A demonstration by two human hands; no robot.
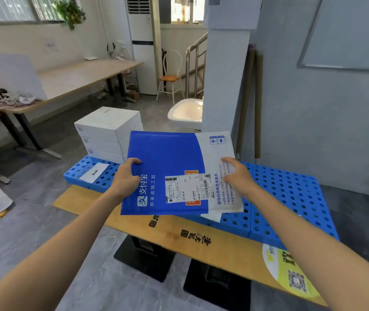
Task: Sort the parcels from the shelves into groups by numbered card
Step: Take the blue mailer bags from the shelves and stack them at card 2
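A flat blue-and-white parcel (168,158) is held in the air over the blue perforated panels (291,198) that lie on the wooden tabletop (212,245), with its printed shipping label (188,187) facing up. The left hand (125,179) grips the parcel's blue left edge, fingers (135,161) curled over the top face. The right hand (238,177) holds the white right end, its fingers bent onto the printed surface. A white card marked 1 (95,172) lies on the left end of the panels, just beside the left hand. Behind the card stands a stack of white boxes (109,129), also on the panels. A yellow-green sticker (289,272) sits on the tabletop's near right corner
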